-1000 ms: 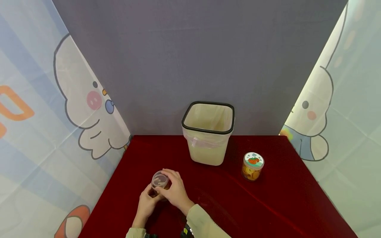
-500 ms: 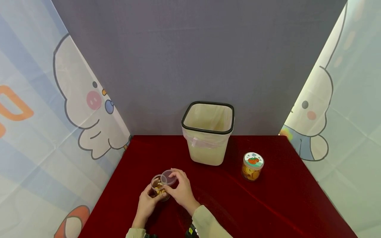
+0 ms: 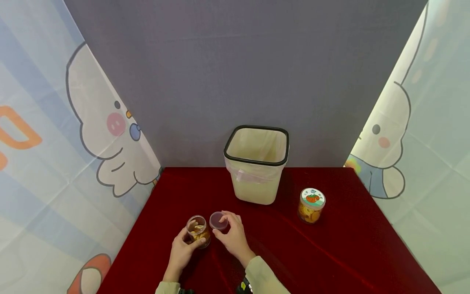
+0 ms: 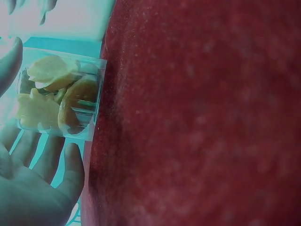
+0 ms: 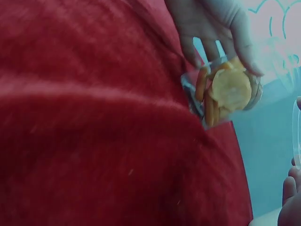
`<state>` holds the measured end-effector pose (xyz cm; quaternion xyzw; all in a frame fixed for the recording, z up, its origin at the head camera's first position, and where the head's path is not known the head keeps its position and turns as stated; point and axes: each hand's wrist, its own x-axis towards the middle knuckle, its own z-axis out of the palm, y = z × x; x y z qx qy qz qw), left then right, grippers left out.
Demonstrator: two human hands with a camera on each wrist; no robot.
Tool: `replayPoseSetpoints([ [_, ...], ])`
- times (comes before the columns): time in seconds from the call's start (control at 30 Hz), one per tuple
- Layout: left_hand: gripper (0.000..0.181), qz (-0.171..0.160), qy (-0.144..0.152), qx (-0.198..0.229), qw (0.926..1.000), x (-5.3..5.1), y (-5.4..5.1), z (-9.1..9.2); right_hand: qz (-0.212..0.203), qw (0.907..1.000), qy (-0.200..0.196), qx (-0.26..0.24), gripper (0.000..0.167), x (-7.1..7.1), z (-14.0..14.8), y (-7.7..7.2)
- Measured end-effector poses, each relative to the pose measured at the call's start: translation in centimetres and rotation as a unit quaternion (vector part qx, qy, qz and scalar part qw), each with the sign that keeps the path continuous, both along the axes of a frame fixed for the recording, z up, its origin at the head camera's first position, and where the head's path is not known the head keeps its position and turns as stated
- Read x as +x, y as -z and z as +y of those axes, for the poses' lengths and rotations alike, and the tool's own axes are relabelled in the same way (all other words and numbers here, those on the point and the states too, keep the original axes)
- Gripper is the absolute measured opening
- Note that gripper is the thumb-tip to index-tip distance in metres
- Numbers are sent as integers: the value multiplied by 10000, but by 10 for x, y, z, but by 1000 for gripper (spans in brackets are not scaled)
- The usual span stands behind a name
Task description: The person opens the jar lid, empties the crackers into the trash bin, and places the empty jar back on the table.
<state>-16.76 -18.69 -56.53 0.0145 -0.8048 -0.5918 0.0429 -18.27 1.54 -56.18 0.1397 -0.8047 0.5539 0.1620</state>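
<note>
A clear jar with yellow-brown biscuits stands uncovered at the front left of the red cloth; my left hand grips it round its side. In the left wrist view the biscuits show through the wall, the fingers of my left hand around the jar. Just right of the jar, my right hand pinches a round clear lid by its edge, apart from the rim. At the right edge of the right wrist view, part of the lid shows by my right hand's fingers.
A cream bin with a black rim and a clear liner stands at the back middle. Right of it is a closed jar of biscuits with a fruit picture on its lid. A grey curtain hangs behind, and printed curtains flank the red cloth.
The clear lid has come off the jar and moved right in my right hand, leaving the jar's mouth uncovered. My left hand has stayed round the jar.
</note>
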Motion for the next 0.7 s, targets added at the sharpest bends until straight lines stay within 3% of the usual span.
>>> replayPoseSetpoints([
  [0.13,62,19,52,-57,10000,7,-17,4,-256,9997,50,32,31,2,9,6],
  [0.33,62,-76,65,-67,9999,10,-23,5,-351,9991,124,209,31,5,24,16],
  [0.5,65,-115,110,19,9999,9,-19,3,-305,9984,263,391,32,7,38,23],
  [0.7,66,-55,37,52,10000,-4,8,-3,-520,9952,466,682,34,10,60,30],
])
